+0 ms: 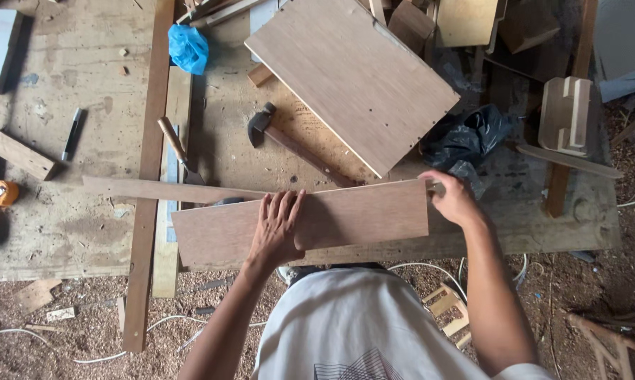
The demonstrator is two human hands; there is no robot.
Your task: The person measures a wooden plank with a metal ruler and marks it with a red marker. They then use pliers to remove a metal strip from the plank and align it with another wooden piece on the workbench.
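A long brown plywood board (360,218) lies along the near edge of the workbench (85,232). My left hand (279,229) rests flat on it, fingers spread, near its middle. My right hand (450,199) grips the board's far right end, fingers curled over the corner. A thin wooden strip (156,188) runs leftward from behind the board's top edge. A larger plywood panel (353,74) lies tilted farther back.
A hammer (289,137) and a wooden-handled scraper (178,149) lie behind the board. A blue plastic bag (188,48) sits at the back, a black bag (469,137) at right. Wood offcuts crowd the back right. An orange tape measure (1,193) sits far left. Sawdust and cables cover the floor.
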